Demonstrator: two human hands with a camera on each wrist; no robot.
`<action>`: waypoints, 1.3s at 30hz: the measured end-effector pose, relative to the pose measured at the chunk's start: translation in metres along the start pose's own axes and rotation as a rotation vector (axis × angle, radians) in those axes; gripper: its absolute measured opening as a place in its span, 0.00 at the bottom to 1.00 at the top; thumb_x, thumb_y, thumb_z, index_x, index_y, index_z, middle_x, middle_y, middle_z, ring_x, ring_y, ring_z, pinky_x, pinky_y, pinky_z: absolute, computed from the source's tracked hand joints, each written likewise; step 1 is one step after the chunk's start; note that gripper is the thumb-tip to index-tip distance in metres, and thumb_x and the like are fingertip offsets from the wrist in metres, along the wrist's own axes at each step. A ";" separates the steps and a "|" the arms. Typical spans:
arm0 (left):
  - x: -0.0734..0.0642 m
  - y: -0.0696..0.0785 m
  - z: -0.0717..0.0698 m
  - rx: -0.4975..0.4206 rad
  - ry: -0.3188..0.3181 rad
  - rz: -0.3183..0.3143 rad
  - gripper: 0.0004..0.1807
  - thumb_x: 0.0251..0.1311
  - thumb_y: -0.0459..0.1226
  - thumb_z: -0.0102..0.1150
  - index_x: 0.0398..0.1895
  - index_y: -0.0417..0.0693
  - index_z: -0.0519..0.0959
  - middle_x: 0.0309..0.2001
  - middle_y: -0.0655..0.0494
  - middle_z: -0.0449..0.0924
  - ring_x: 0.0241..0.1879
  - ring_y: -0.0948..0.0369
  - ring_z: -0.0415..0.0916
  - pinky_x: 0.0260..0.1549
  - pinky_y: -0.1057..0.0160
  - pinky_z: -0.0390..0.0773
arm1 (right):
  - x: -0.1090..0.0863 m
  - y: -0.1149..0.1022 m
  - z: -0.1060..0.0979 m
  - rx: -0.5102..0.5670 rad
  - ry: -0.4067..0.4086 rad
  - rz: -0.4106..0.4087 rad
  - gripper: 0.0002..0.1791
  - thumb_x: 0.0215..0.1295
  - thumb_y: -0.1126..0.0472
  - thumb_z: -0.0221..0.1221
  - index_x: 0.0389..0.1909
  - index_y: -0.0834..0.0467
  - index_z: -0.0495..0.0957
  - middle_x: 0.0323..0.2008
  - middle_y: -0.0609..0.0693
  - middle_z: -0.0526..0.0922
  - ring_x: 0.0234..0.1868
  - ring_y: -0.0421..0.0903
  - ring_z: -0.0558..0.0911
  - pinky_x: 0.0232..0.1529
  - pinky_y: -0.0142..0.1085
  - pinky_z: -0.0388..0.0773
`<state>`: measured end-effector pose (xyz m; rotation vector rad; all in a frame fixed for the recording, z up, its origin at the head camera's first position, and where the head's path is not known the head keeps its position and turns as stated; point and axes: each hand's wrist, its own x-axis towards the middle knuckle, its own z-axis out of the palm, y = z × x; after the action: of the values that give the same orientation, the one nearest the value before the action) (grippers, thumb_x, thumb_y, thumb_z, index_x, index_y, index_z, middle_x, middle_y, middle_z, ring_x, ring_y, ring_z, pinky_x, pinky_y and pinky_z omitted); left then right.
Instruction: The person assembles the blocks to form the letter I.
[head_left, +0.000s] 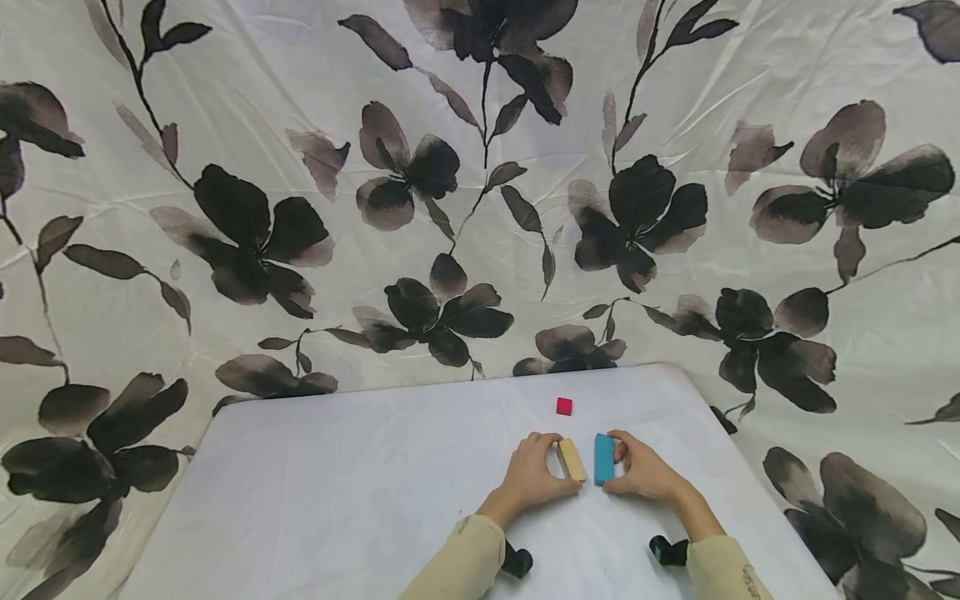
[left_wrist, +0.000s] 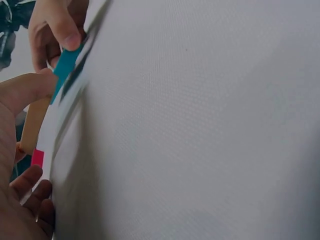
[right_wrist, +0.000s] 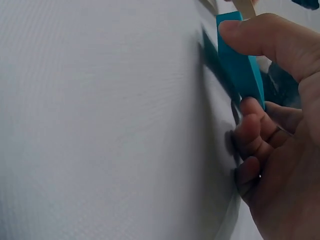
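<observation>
Both hands are down on the white tabletop now, side by side near its right half. The left hand curls round a tan wooden block, thumb on one side and fingers on the other; the right hand pinches a teal block standing on its long edge, thumb pressed on the top edge in the right wrist view. The two blocks sit just beside each other, a sliver of gap between them, and a small red cube waits a little beyond, apart from both. To my eye the job here is bringing those two long blocks together, and doing it well means keeping each one flat on the tabletop, faces parallel, ends level, sliding rather than lifting so neither tips. What I can't make out: whether the blocks touch lower down, since the fingers cover their near ends. The left wrist view is blurred at the edge, showing only slivers of tan, teal and red, and the floral cloth hides everything behind.
</observation>
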<state>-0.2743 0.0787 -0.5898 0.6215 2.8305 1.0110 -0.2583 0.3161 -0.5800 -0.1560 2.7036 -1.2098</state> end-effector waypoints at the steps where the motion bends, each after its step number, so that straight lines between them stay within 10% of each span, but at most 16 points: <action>1: -0.001 0.000 -0.001 -0.004 0.001 0.003 0.44 0.40 0.63 0.72 0.61 0.54 0.73 0.52 0.57 0.73 0.50 0.60 0.70 0.50 0.56 0.71 | 0.000 0.000 0.000 0.010 0.006 -0.002 0.51 0.39 0.61 0.78 0.66 0.64 0.62 0.37 0.50 0.71 0.30 0.46 0.69 0.30 0.35 0.67; 39: -0.055 -0.030 -0.030 -0.100 0.007 0.028 0.45 0.41 0.64 0.71 0.62 0.52 0.72 0.54 0.59 0.72 0.54 0.59 0.70 0.53 0.54 0.71 | 0.025 -0.045 0.032 0.054 -0.073 -0.113 0.52 0.41 0.62 0.77 0.67 0.64 0.58 0.32 0.49 0.71 0.28 0.45 0.71 0.29 0.33 0.69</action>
<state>-0.2404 0.0183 -0.5881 0.6504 2.7643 1.1526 -0.2750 0.2589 -0.5696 -0.3433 2.6280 -1.2808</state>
